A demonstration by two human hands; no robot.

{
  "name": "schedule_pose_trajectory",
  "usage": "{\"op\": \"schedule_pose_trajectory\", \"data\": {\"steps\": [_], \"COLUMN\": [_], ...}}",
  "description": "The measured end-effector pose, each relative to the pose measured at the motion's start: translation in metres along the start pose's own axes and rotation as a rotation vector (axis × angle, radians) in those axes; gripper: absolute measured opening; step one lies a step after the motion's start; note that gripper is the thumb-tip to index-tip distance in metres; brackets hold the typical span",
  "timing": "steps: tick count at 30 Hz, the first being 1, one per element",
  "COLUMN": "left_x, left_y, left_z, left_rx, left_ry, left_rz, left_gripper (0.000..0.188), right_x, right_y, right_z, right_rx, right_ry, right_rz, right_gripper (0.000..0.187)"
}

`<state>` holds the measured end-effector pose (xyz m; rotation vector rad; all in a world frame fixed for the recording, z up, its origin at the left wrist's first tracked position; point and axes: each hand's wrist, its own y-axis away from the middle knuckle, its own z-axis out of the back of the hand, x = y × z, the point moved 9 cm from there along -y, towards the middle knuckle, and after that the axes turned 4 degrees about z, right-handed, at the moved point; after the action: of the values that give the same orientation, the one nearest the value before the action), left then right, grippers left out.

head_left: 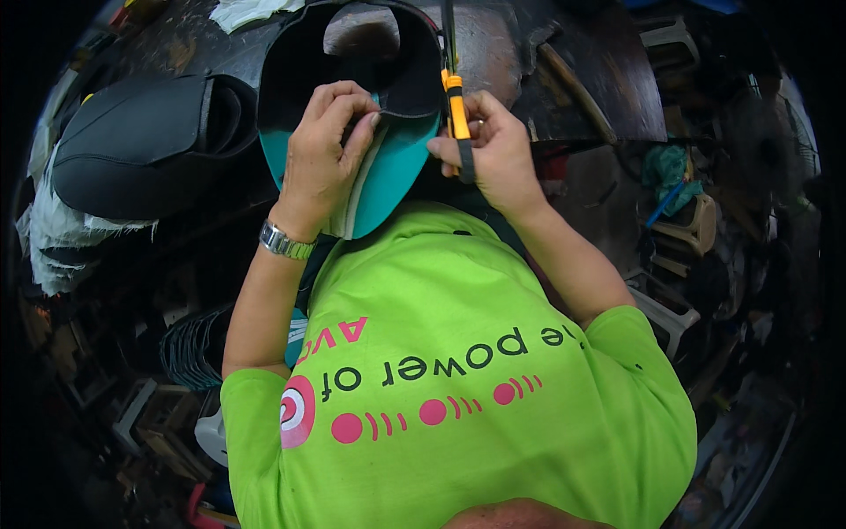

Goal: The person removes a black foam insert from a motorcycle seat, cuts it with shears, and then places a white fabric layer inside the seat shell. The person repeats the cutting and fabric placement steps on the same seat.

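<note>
A curved black piece with a teal lining (397,167) stands in front of me, partly on the dark table and partly against my shirt. A pale strip runs along its teal side. My left hand (330,145) is closed in a pinch on the inner edge of this piece, thumb against forefinger. In my right hand (489,145) is a tool with a yellow-and-black handle (456,110). It points away from me, its long, thin, dark end reaching past the piece's right side. The tool is seen edge-on, so its exact kind does not show.
Another curved black piece (132,145) lies at the left, over a frayed white cloth (75,242). A wooden stick (577,93) rests on the dark table (630,79) at the right. Stools (696,225) and a green plastic bag (670,176) stand lower at the right.
</note>
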<state>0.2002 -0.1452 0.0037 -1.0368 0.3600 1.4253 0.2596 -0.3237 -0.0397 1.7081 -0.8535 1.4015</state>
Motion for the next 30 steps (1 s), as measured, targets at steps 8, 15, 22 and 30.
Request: {"op": "schedule_pose_trajectory", "data": {"steps": [8, 15, 22, 30], "left_x": [0.004, -0.014, -0.012, -0.021], "left_y": [0.024, 0.026, 0.011, 0.026], "left_z": [0.004, -0.003, -0.012, -0.009], "left_rx": [-0.055, -0.051, 0.093, -0.089], "left_ry": [0.112, 0.082, 0.172, 0.053], "left_rz": [0.096, -0.027, -0.069, -0.313], "left_gripper": [0.017, 0.021, 0.02, 0.032], "right_x": [0.01, 0.014, 0.014, 0.014], "right_y": [0.075, 0.075, 0.072, 0.082], "right_z": [0.026, 0.056, 0.054, 0.049], "right_rx": [0.853, 0.822, 0.831, 0.778], "right_ry": [0.022, 0.212, 0.076, -0.128], "right_rz": [-0.565, -0.852, -0.94, -0.924], "right_gripper": [0.077, 0.059, 0.061, 0.062]}}
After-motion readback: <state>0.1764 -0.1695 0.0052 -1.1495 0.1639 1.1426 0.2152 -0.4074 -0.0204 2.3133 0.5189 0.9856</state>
